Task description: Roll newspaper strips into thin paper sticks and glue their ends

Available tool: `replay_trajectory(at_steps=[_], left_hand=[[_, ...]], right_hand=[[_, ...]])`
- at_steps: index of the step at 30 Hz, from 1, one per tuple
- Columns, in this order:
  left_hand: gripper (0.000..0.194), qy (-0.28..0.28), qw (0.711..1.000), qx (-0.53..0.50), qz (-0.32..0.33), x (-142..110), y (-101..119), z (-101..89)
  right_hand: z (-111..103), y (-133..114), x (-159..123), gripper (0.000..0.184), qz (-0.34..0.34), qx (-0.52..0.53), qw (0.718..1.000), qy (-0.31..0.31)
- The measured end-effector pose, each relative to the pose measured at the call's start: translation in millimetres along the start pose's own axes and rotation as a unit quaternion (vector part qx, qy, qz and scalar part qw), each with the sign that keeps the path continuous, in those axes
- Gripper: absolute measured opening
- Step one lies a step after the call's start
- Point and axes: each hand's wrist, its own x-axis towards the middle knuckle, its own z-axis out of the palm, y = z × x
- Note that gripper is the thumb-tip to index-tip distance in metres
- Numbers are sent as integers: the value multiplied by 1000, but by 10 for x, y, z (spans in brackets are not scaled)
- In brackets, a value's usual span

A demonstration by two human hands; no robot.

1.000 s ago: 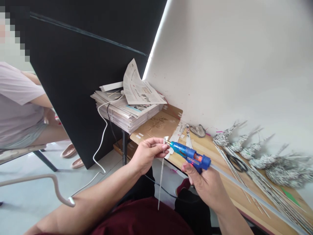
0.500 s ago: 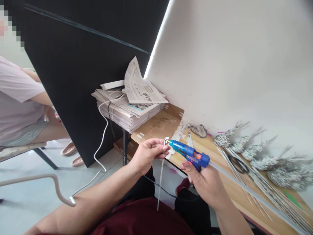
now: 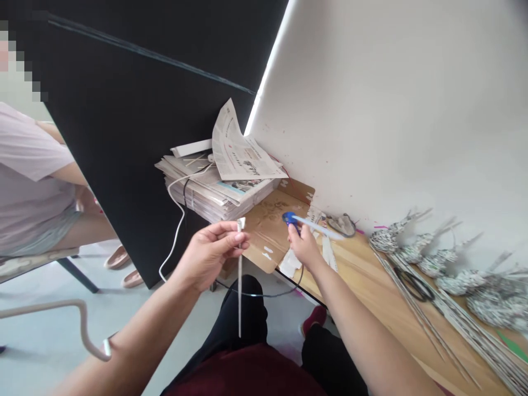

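Note:
My left hand (image 3: 214,250) pinches a thin pale paper strip (image 3: 240,297) near its top, and the strip hangs down over my lap. A small folded white end (image 3: 241,223) sticks up above the fingertips. Over the cardboard on the table, my right hand (image 3: 304,245) grips a blue glue gun (image 3: 289,218), seen from behind. A long clear glue stick (image 3: 317,226) juts out of its back, and a dark cord (image 3: 264,295) loops down below it. The gun's nozzle is hidden from view.
A stack of newspapers (image 3: 206,195) stands at the table's far end beside a black partition (image 3: 136,121). Along the wall lie several woven paper pieces (image 3: 433,258), black scissors (image 3: 413,285) and long paper sticks (image 3: 470,324). A seated person (image 3: 37,176) is at the left.
My right hand has moved the glue gun forward, away from the strip, and turned it over the cardboard. My left hand has shifted left and still holds the strip.

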Motion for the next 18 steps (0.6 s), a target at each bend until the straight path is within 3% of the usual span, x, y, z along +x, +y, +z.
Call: replay_trajectory(at_steps=[6, 8, 10, 14, 16, 18], left_hand=[[27, 114, 987, 64, 92, -97, 487, -523], [19, 159, 977, 80, 114, -159, 603, -621], [17, 168, 974, 93, 117, -205, 638, -640], [28, 69, 991, 99, 59, -191, 465, -455], [29, 18, 996, 87, 24, -133, 336, -299], [29, -15, 997, 70, 9, -62, 227, -140]], right_hand=[[428, -78, 187, 46, 12, -185, 982, -29], [562, -87, 196, 45, 14, -199, 979, -41], [668, -78, 210, 43, 8, -206, 978, -43], [706, -86, 194, 47, -21, -247, 968, -34], [611, -151, 110, 42, -53, -249, 966, -30], [453, -268, -47, 28, -99, -178, 978, -44]])
